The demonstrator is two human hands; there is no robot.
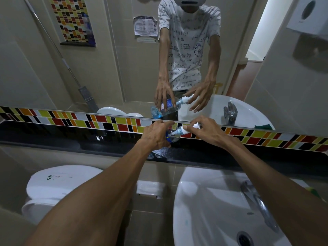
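Head view: above the black ledge, the left hand grips the tilted clear bottle. The right hand pinches its white pump top, apparently seated; twisting remains.

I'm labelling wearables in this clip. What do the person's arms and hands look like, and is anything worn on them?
Nothing is worn on the left hand or right hand, nor up either bare arm: no gloves, watch, bracelet or rings show. The mirror shows the short sleeves of a white T-shirt printed with black formulas.
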